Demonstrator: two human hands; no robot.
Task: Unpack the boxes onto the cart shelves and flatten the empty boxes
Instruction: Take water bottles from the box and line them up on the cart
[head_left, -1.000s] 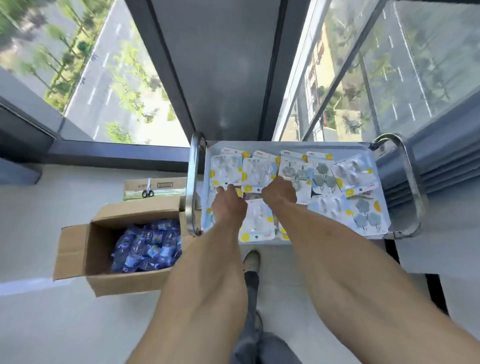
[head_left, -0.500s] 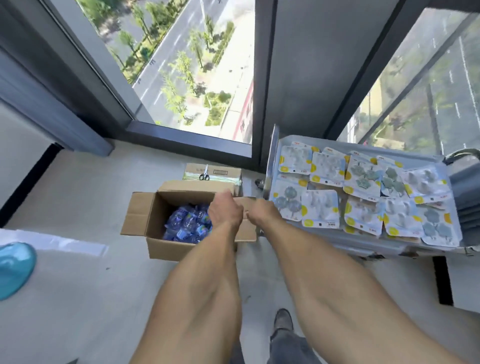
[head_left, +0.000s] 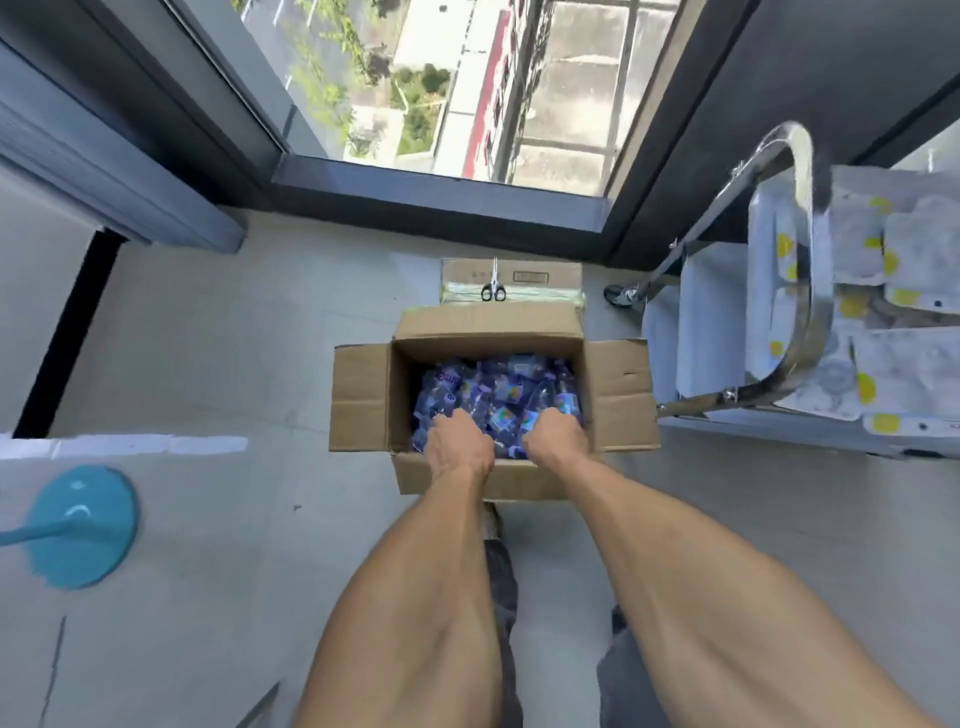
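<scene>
An open cardboard box (head_left: 363, 400) stands on the floor in the middle, flaps spread, filled with blue plastic packets (head_left: 498, 384). My left hand (head_left: 460, 441) and my right hand (head_left: 556, 439) are both down inside the box at its near side, knuckles up. Their fingers are buried among the packets, so any grip is hidden. The cart (head_left: 795, 249) stands to the right, its chrome handle facing the box. White blister packs with yellow dots (head_left: 904, 260) cover its top shelf.
Behind the open box lies a smaller closed box (head_left: 550, 275) with scissors (head_left: 493, 288) on top. A cart wheel (head_left: 623, 296) sits beside it. A blue round base (head_left: 78, 525) is on the floor at the left, by a white tape strip (head_left: 150, 446). A floor-to-ceiling window rises ahead.
Both hands left the blister packs on the cart's top shelf, swung left and dropped into the open box. My view turned left and down, so the cart now sits at the right edge.
</scene>
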